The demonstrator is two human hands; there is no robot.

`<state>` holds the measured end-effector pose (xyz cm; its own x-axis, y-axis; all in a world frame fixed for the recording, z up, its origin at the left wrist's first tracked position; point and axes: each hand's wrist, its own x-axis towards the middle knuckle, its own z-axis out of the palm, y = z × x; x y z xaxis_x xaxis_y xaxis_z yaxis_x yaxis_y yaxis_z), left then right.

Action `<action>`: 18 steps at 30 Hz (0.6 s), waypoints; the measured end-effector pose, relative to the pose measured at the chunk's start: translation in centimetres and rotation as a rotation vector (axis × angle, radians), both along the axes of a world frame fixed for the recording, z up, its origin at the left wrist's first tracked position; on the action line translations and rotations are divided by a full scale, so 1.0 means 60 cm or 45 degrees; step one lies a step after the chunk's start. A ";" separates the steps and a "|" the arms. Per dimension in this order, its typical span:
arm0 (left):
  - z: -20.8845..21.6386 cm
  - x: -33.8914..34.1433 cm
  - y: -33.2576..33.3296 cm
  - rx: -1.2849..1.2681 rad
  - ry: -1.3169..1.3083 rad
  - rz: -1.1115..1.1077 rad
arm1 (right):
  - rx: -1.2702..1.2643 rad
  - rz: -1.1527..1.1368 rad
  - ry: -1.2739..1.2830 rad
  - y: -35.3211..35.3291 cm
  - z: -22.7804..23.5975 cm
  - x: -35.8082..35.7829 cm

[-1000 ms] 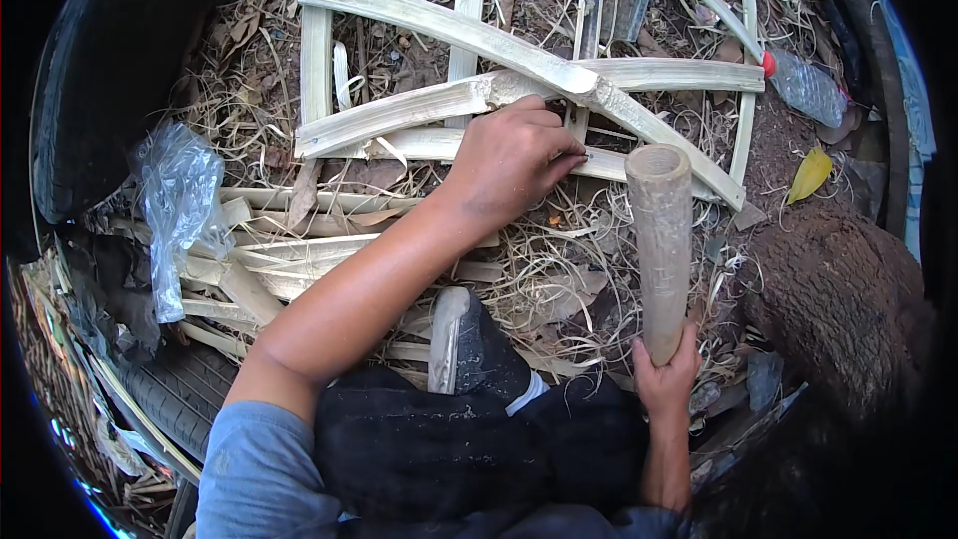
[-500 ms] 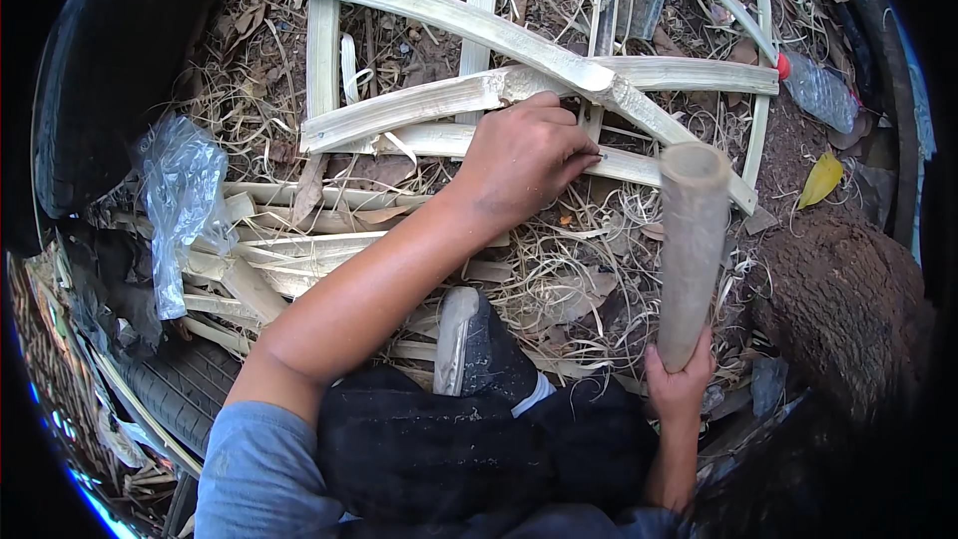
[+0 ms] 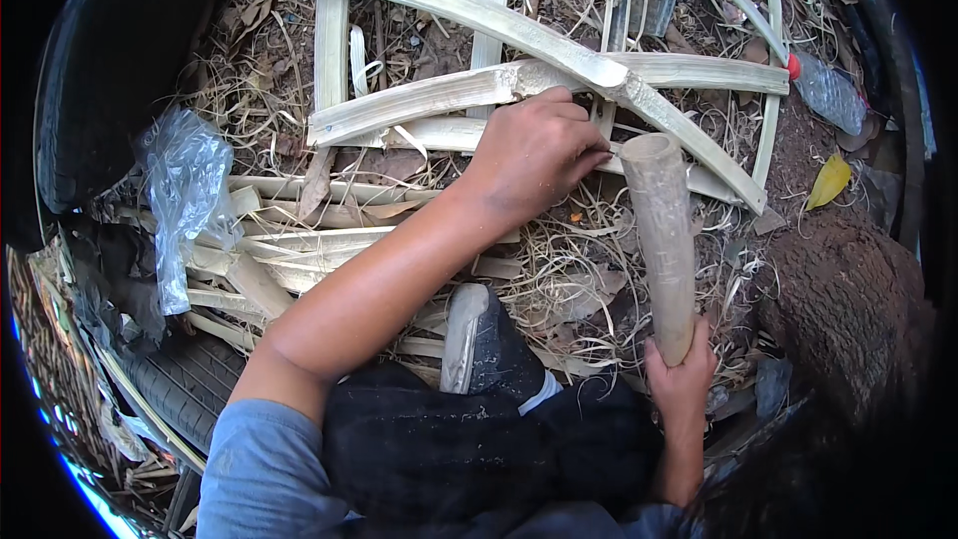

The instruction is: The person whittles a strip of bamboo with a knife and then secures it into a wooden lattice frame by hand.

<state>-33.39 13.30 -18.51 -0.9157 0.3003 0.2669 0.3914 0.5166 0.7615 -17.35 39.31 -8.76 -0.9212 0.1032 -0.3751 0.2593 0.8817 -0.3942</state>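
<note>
Crinkled clear plastic lies far left among split bamboo strips and dry shavings. Further right, the left hand is closed on something small and thin, pressed where the crossed slats meet; what it pinches I cannot tell. Beside it the right hand grips the lower end of a thick wooden club, its head just beside the left fingers. This looks like fixing a joint; a strike would need careful aim to spare the fingers.

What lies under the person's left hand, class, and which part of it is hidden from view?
Under the left hand lie pale split bamboo strips, crossing over dry straw litter. The strip sections directly beneath the palm and fingers are covered, so whatever is pinched there cannot be seen.
</note>
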 end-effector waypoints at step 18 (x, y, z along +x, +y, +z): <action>0.002 -0.001 0.001 0.010 -0.004 0.020 | 0.064 0.074 -0.116 0.011 0.007 -0.004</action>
<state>-33.44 13.34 -18.36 -0.9211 0.2840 0.2662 0.3809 0.5165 0.7669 -17.60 39.95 -8.32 -0.8887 0.0712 -0.4529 0.2395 0.9145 -0.3262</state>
